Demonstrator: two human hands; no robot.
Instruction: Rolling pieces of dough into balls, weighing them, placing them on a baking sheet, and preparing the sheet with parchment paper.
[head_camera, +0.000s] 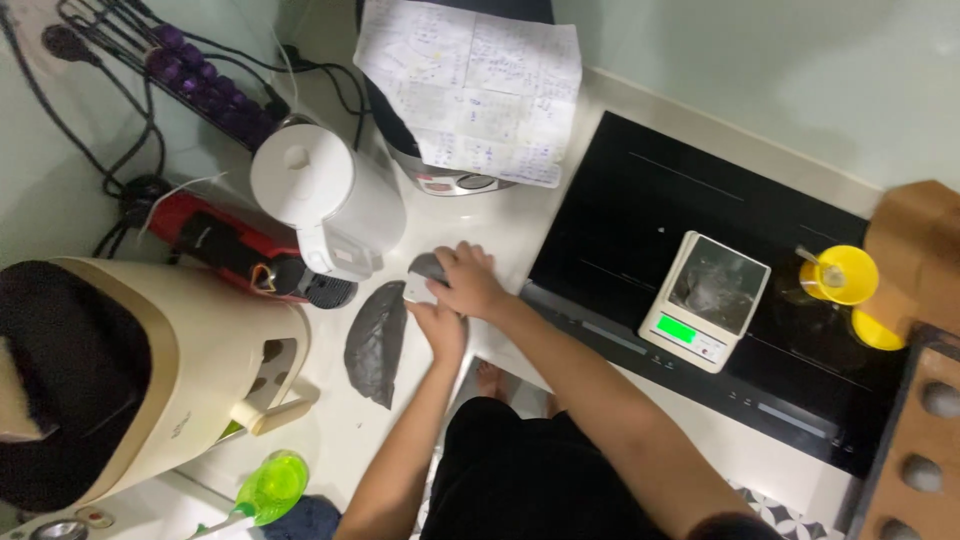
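Pressing down on a small grey-and-white object on the white counter, the right hand curls its fingers over it, while the left hand steadies from below, beside a dark grey pouch; working well probably needs firm, even pressure.

White counter, black cooktop, white kettle, cream appliance, dark pouch
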